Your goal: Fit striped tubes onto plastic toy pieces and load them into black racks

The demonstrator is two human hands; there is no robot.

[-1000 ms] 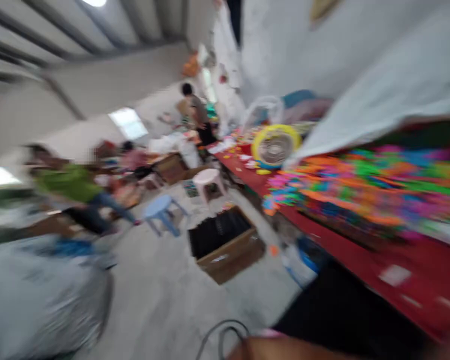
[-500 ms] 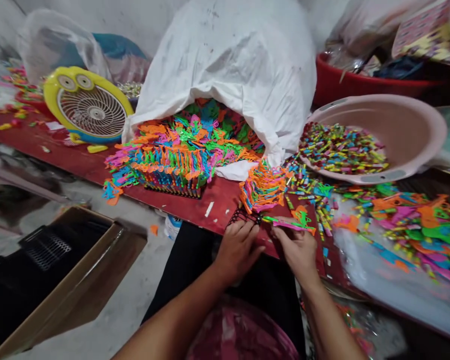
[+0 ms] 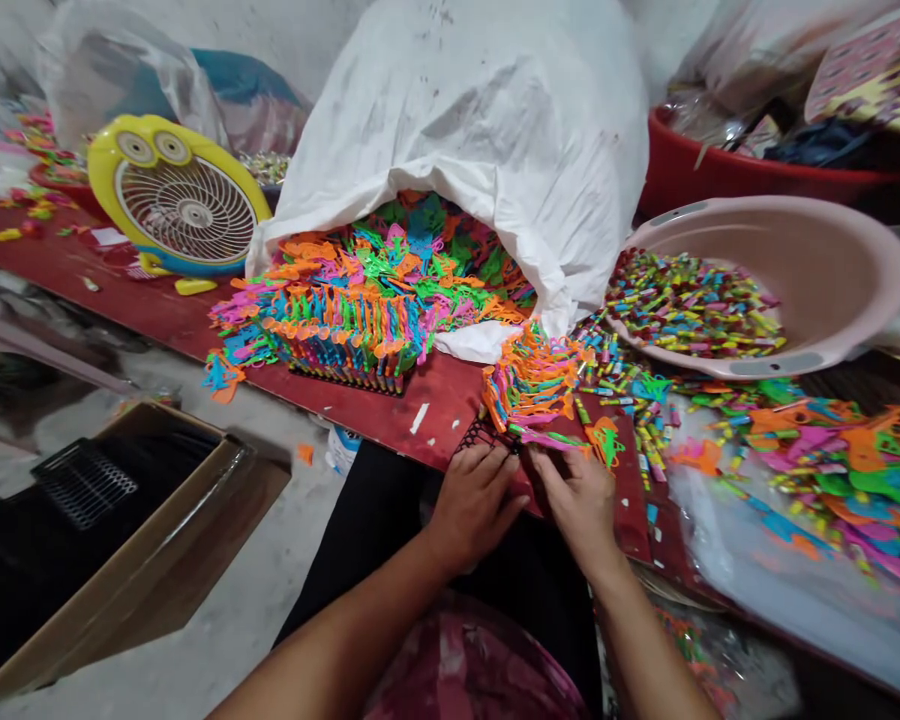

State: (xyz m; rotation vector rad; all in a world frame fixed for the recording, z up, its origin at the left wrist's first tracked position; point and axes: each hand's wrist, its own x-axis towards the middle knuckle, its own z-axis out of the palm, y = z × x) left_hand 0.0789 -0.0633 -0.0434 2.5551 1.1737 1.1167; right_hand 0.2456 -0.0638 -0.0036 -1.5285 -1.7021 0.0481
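Note:
Near the front edge of the red table, my left hand (image 3: 474,505) lies with curled fingers on a black grid rack (image 3: 486,434). My right hand (image 3: 579,500) is just right of it, its fingers pinched at the near side of a pink and green plastic piece (image 3: 551,438). Colourful plastic pieces (image 3: 532,378) stand in a packed row just beyond both hands. A second filled rack (image 3: 345,345) sits further left, in front of a white sack (image 3: 480,110) spilling more pieces.
A pink basin (image 3: 832,285) of small striped tubes stands at the right, near loose pieces on clear plastic (image 3: 765,560). A yellow fan (image 3: 195,210) stands at the left. An open cardboard box (image 3: 150,540) with black racks is at the lower left.
My right hand has moved slightly left, closer to my left hand and the rack, with the pink and green piece. My left hand has stayed on the rack.

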